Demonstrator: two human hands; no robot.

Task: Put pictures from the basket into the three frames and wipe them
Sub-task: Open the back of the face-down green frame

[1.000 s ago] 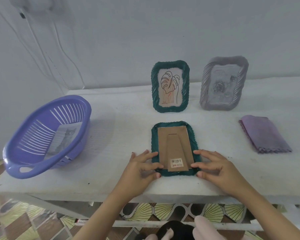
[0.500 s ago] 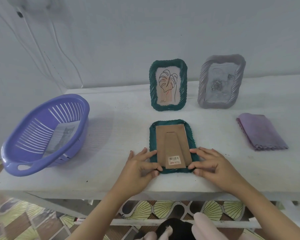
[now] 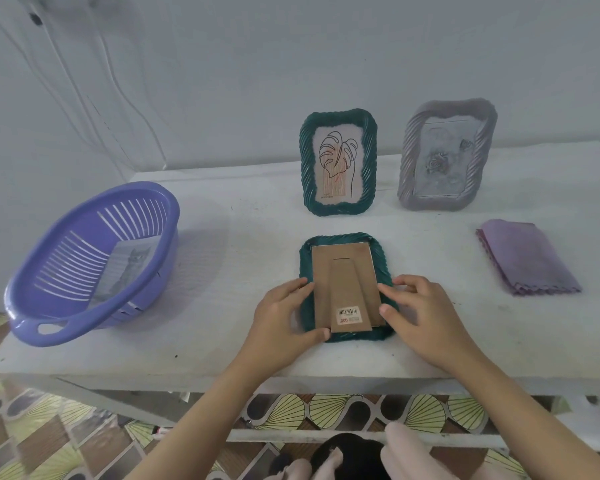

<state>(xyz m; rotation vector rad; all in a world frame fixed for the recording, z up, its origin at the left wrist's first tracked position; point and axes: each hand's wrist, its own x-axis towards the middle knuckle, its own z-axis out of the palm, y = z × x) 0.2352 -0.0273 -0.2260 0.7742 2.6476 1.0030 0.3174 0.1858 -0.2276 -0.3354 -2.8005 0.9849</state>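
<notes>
Left hand [image 3: 281, 317], right hand [image 3: 420, 317] edged inward; three frames [image 3: 343, 271] [image 3: 338, 162] [image 3: 447, 155], one basket [image 3: 84, 216].

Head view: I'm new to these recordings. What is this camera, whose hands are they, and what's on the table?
There is no machine here. A person wears a wide-angle camera on the head, and it looks down at their own bare hands. The left hand and right hand grip the sides of the face-down frame, which is green with its cardboard back up. Also on the table are a purple basket holding one picture, the leaf frame and the grey frame, both standing with pictures in them, and a folded cloth.
</notes>
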